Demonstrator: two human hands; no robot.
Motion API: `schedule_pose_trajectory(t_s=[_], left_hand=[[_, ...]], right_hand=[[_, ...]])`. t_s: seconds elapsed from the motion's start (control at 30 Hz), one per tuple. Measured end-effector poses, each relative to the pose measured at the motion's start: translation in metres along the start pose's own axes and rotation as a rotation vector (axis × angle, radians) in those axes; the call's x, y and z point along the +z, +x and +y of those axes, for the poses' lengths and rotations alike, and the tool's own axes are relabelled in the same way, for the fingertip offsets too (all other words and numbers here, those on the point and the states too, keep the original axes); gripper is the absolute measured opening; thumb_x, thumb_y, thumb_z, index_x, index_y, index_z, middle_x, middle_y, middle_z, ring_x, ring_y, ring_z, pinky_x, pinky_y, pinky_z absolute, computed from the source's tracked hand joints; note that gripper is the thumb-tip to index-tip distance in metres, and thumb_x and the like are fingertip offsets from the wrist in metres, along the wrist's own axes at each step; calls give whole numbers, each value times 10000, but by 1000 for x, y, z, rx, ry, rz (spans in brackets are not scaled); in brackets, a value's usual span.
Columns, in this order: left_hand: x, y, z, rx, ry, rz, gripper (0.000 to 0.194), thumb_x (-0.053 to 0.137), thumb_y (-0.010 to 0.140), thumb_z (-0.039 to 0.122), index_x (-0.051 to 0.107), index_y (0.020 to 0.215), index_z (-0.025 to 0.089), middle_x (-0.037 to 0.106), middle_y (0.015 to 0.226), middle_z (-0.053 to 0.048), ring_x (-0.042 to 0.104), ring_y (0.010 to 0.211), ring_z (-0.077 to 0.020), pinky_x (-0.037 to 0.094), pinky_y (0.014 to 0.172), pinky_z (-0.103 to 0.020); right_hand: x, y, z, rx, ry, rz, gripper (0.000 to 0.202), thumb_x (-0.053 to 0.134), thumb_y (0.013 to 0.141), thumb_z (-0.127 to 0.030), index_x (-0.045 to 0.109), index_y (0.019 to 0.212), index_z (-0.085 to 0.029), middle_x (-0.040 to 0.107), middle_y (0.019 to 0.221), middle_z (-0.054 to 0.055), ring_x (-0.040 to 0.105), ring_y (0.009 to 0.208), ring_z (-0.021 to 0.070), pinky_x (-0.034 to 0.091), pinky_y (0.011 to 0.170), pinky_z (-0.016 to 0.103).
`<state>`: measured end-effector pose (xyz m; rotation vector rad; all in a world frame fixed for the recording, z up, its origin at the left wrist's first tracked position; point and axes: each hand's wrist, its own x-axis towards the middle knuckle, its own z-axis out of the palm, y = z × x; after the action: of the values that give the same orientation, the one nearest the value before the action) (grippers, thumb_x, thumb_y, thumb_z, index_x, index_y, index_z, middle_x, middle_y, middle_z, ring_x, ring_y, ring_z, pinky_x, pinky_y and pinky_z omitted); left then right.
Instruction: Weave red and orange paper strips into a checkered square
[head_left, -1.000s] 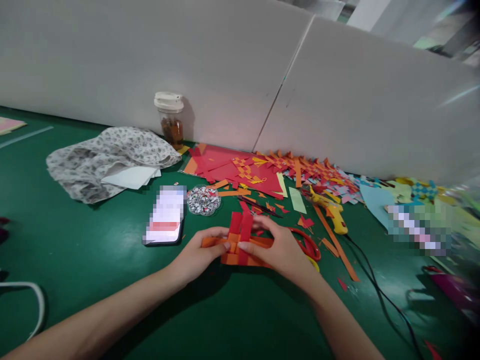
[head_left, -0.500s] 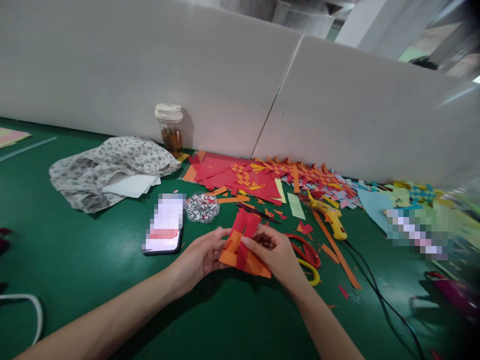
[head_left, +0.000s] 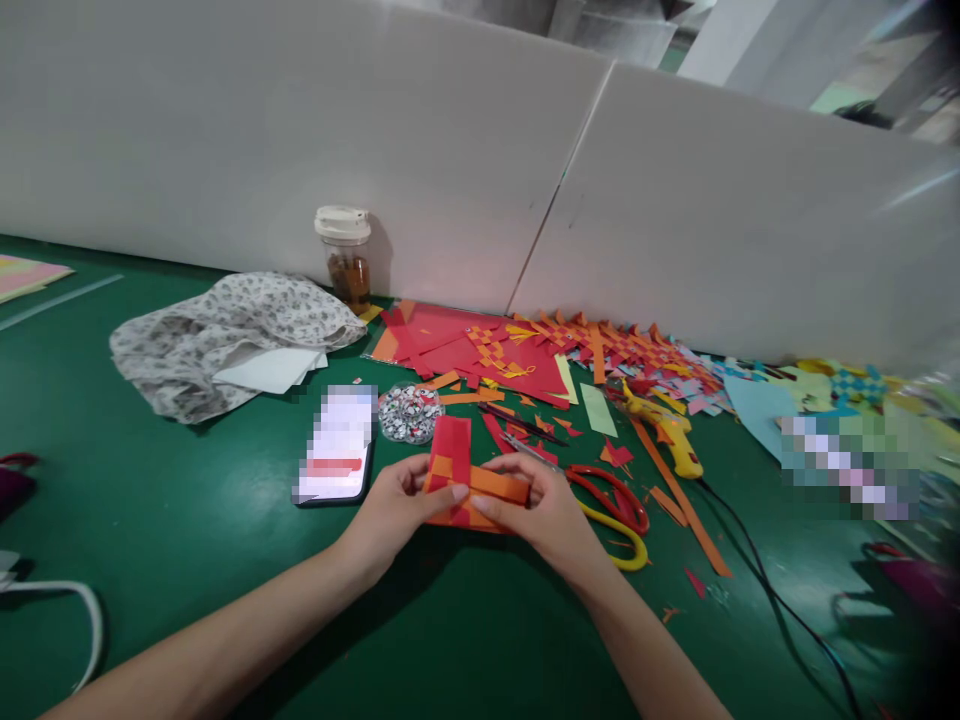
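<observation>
Between my hands is a piece woven from red and orange paper strips (head_left: pixel 452 445), held just above the green table. My left hand (head_left: pixel 394 505) pinches its left side, thumb on the front where the strips cross. On the right, my right hand (head_left: pixel 536 500) grips the orange strips, its thumb also on the front. One red strip stands up from the weave, and orange ones point right. Scissors (head_left: pixel 611 490) with red and yellow handles lie just beyond my right hand. Fingers behind the paper are partly hidden.
A phone (head_left: pixel 336 440) and a round case of googly eyes (head_left: pixel 410 412) lie beyond my left hand. A yellow glue gun (head_left: pixel 679 445) with a black cord is at right. Woven paper pieces (head_left: pixel 615 345), a lidded cup (head_left: pixel 347 265) and patterned cloth (head_left: pixel 232 310) stand along the partition.
The woven paper has turned, so its orange strips now point right. My left thumb has come onto its front, and more of the scissors shows.
</observation>
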<state>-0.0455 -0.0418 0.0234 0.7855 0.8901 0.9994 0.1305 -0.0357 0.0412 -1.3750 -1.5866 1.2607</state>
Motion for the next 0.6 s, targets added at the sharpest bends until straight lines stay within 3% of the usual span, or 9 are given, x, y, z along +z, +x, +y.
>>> schedule_pose_trajectory(t_s=[0.13,0.27,0.47,0.6], left_hand=[[-1,0,2,-10,27,13,252,716,693,317,675,880,153,723,831,-58,659,757,-191,487,694,-279],[-4,1,4,6,86,11,211,694,720,325,685,825,142,719,753,-44,653,692,-172,484,651,-260],[-4,2,8,-6,66,-15,228,661,756,331,668,906,159,723,843,-57,663,744,-179,509,697,-288],[-4,1,7,-17,61,-24,197,718,704,275,657,859,170,719,785,-27,658,712,-159,505,648,-250]], right_hand=[[-5,1,5,19,-78,-61,256,710,656,-367,619,815,-188,618,712,-14,590,630,144,472,566,241],[-11,1,2,40,-60,-122,275,719,655,-331,624,871,-189,634,775,-1,614,703,159,490,616,252],[-12,1,0,63,138,44,347,727,656,-339,576,926,-181,680,821,26,648,749,169,510,684,270],[-10,0,-3,23,162,103,422,713,679,-342,539,1030,-186,687,848,39,648,767,172,510,695,280]])
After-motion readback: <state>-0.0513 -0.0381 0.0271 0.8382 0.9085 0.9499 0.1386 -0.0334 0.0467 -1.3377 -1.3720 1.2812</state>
